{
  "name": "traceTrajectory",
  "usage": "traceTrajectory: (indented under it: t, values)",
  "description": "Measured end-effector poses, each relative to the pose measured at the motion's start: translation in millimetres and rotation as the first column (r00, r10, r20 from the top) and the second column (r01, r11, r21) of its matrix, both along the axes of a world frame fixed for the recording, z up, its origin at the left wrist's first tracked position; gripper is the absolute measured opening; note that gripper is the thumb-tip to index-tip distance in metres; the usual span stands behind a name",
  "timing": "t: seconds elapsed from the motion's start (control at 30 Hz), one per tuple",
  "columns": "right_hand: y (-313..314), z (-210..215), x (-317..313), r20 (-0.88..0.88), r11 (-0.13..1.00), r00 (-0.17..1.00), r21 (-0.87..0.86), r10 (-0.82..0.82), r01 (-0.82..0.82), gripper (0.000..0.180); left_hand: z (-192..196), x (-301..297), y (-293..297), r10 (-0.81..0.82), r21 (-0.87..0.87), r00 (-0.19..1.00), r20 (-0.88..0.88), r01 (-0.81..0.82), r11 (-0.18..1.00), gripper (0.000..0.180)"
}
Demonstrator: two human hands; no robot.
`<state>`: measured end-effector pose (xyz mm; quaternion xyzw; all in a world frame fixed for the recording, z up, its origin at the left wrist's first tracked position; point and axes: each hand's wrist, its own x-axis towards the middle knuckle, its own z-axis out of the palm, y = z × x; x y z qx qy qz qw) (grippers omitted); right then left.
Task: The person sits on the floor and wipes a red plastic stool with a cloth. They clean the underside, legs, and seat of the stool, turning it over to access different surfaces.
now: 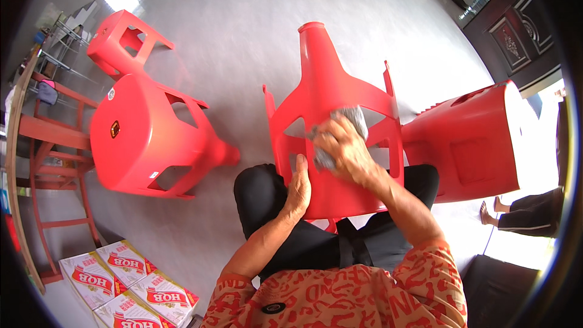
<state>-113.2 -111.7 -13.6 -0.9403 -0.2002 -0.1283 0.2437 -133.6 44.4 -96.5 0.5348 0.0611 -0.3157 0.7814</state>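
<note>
pale grey floor spreads out under you, glossy where daylight comes in from the upper left. on your lap, across your black trousers, lies a red plastic stool tipped over, its legs pointing away from you and one leg end reaching far up the floor. your right hand is clenched around a crumpled grey cloth and presses it against the stool's side between two cut-outs. your left hand lies flat and released against the stool's near left edge, fingers extended, steadying it but not gripping.

just to the right, touching or nearly touching the stool, a second red stool lies on its side with its seat toward the bright doorway. to the left, well apart from your knees, a third red stool lies on its side, and beyond it a fourth red stool stands near the wall. a red wooden frame rises along the far left. white and red cartons sit stacked at the lower left. at the right edge another person's bare feet and dark trouser legs show by the doorway.
</note>
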Motion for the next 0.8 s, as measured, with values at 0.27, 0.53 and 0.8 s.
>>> traceTrajectory:
  t: [0.27, 0.53, 0.8]
  values:
    - [-14, 27, -26, -0.201, 0.294, 0.935, 0.949, 0.293, 0.112, 0.022, 13, -5, -5, 0.055, 0.133, 0.993, 0.103, -0.068, 0.989, 0.068]
    - [-6, 0, 11, -0.128, 0.901, 0.991, 0.426, -0.030, 0.082, 0.036, 8, 0, 0, -0.022, 0.293, 0.988, 0.151, -0.024, 0.956, 0.059]
    - [-37, -13, 68, 0.177, 0.983, 0.967, 0.023, -0.184, 0.182, 0.044, 1, 2, -3, 0.006, 0.279, 0.996, 0.090, -0.031, 0.960, 0.058]
